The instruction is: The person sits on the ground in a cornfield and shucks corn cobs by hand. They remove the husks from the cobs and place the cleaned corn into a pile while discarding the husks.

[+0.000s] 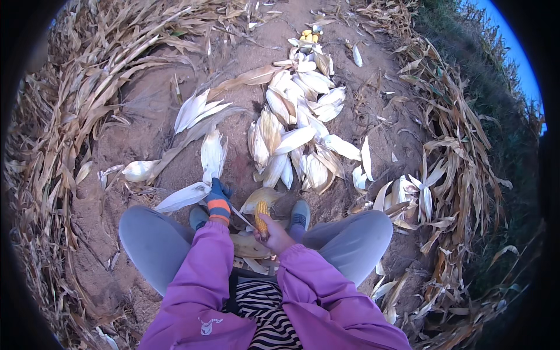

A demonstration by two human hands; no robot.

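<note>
My bare right hand [275, 236] grips a husked yellow ear of corn [262, 215] by its lower end, the tip pointing away from me. My left hand [218, 200], in a blue, grey and orange glove, is closed on pale corn husk [213, 157] just beyond it. A thin pale strip [243, 218] runs from the glove to the base of the ear. Another white husk [184, 197] lies against the glove's left side. Beneath the ear, dry husk leaves [249, 246] lie between my feet. The glove hides its fingertips.
Ahead stretches a heap of white-husked corn ears [302, 118], with several bare yellow cobs [309, 37] at its far end. Dry stalks [74, 113] bank up on the left, others [455, 144] on the right. A loose husked ear [140, 170] lies left on the soil [131, 96].
</note>
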